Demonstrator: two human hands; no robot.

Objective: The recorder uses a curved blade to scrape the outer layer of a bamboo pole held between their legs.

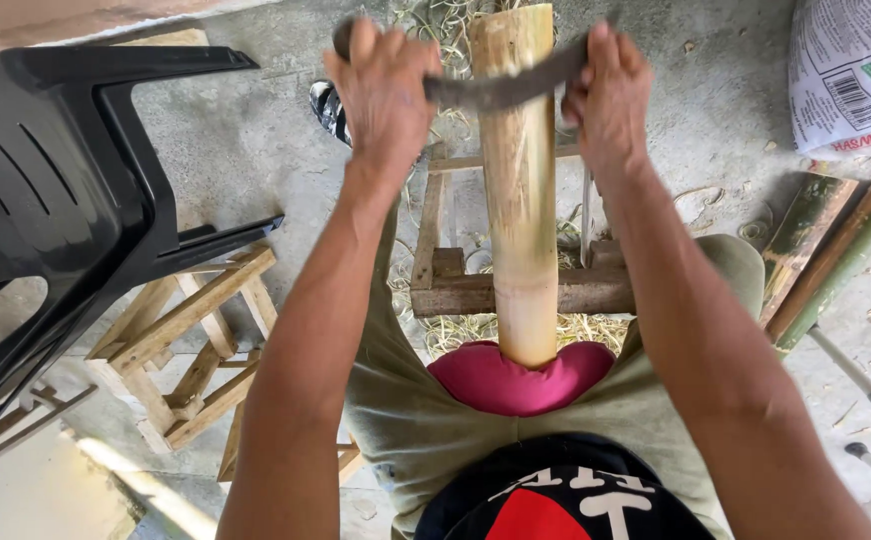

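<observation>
With left hand (384, 85) and right hand (611, 95) clenched on the curved blade (501, 90), a slip along the bamboo pole (521, 200) risks cutting the lap.

One package in view: a white woven sack (851, 75), upper right corner of the frame, resting on the concrete floor and cut off by the top and right edges. It bulges, soft-sided. Its face carries a green panel at the right edge, a black barcode block and red lettering near its lower edge. No signs or screens.
</observation>
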